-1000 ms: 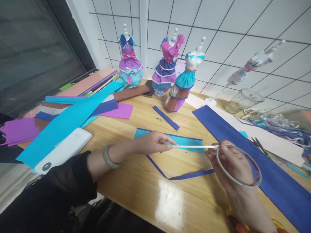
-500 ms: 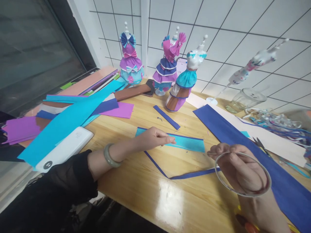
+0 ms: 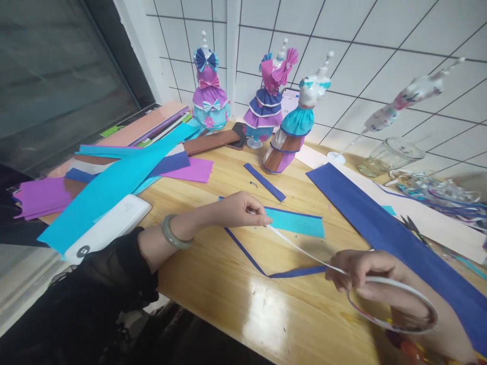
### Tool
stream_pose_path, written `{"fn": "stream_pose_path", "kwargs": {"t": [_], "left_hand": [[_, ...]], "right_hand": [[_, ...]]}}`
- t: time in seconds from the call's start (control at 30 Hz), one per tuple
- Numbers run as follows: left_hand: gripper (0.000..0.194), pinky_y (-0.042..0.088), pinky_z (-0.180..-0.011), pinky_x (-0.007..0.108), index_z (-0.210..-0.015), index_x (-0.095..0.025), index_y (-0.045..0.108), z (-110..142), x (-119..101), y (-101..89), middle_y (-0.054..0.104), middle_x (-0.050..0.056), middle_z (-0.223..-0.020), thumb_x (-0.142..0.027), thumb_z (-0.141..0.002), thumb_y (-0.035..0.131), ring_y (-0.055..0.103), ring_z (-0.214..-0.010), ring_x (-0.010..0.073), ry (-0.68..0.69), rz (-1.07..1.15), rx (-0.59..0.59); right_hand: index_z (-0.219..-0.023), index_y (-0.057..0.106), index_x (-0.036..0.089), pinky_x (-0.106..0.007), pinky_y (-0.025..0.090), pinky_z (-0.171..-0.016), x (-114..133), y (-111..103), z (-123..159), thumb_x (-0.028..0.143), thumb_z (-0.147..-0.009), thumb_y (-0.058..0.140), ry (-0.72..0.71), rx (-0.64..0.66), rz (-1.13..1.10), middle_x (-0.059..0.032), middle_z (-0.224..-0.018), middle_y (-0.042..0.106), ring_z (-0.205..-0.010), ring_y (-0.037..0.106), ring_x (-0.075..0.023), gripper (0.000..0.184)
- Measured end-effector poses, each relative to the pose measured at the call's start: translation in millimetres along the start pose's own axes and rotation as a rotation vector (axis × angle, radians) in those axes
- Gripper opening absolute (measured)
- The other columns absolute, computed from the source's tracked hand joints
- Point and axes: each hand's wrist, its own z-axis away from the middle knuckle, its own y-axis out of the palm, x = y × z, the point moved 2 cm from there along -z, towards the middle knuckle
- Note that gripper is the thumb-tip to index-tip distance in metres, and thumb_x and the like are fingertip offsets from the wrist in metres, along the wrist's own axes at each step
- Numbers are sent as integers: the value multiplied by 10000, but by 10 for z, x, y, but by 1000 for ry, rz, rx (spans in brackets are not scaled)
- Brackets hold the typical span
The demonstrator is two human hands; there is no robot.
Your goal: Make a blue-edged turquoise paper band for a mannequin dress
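Low over the table, my left hand (image 3: 245, 210) pinches the free end of a narrow white tape strip (image 3: 292, 245). The strip slopes down to the right, to a thin tape roll (image 3: 413, 289). My right hand (image 3: 365, 271) is closed on that roll, thumb and fingers at the spot where the strip leaves it. Beneath my left hand lies a turquoise paper strip (image 3: 299, 223) with a dark blue edge, partly covered by the hand. A narrow blue paper strip (image 3: 247, 252) bends across the wood between my hands.
Dressed mini mannequins (image 3: 210, 96) stand at the back; a bare one (image 3: 411, 99) leans at right beside a glass jar (image 3: 395, 156). Paper sheets (image 3: 114, 185) and a white power bank (image 3: 110, 228) lie left. Right are a long blue sheet (image 3: 384, 238), scissors (image 3: 416, 230) and tangled scraps (image 3: 437, 195).
The strip first spanned both hands, then left my left hand as my right hand drew away right. Now my left hand holds tape again, and my right hand with the roll is lower.
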Motion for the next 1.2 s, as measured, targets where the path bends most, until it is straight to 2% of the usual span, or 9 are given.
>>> {"fn": "stream_pose_path", "kwargs": {"t": [0.07,0.13,0.33,0.53,0.67,0.77,0.93,1.07,1.2], "left_hand": [[385,286,-503,187,-740,-99,666,3,8,-8,462,-25,-579,-473,-774,580,369,-549,62,-7,-11,10],[384,305,-513,185,-757,-101,672,3,19,-13,512,-13,-604,-473,-776,580,410,-565,68,-11,-39,23],[349,394,-596,184,-796,-118,695,3,14,-5,637,27,-726,-448,-791,580,537,-656,92,36,-151,38],[177,394,-594,172,-794,-154,703,27,-72,55,661,22,-755,-310,-793,619,558,-660,80,256,-389,-94],[172,361,-594,217,-783,-179,679,45,-76,117,641,3,-699,-298,-842,571,551,-639,86,437,-668,-210],[196,335,-576,243,-780,-190,652,67,-85,166,612,-5,-686,-280,-881,511,542,-650,93,583,-908,-282],[186,280,-512,268,-733,-184,595,101,-135,235,514,-17,-630,-206,-880,483,464,-588,98,729,-1196,-339],[127,286,-502,269,-758,-177,563,145,-188,281,491,-22,-622,-149,-859,493,465,-599,107,887,-1287,-401],[122,313,-499,271,-754,-180,554,182,-213,317,515,-18,-632,-135,-849,491,486,-617,113,974,-1299,-426]], "right_hand": [[-792,702,305,-316,553,-609,0,1,4,298,-816,611,50,275,-79,-63,-712,687,-668,662,-205,95],[-908,722,326,-295,560,-686,-15,-22,22,224,-847,573,94,407,-44,-79,-846,712,-803,684,-207,190],[-1061,696,338,-276,552,-801,-117,-70,109,204,-886,507,125,423,193,-79,-1053,703,-954,669,-210,291],[-996,707,270,-334,545,-799,-122,-11,73,357,-886,512,378,422,153,-56,-997,713,-903,668,-216,240],[-888,702,211,-319,534,-745,-123,10,21,460,-855,525,473,303,159,-54,-865,716,-827,659,-210,307],[-843,683,210,-299,527,-649,-115,24,-29,501,-804,569,451,95,259,-54,-824,706,-764,648,-202,316],[-890,640,225,-306,513,-680,-28,319,-176,405,-818,598,145,-216,384,-42,-845,676,-764,616,-177,198],[-1026,596,220,-359,499,-790,-19,665,-274,286,-834,604,-94,-266,473,-64,-956,673,-900,607,-202,203],[-978,601,213,-342,505,-721,-38,790,-294,206,-851,576,-181,-340,534,-53,-873,681,-823,622,-189,129]]}}
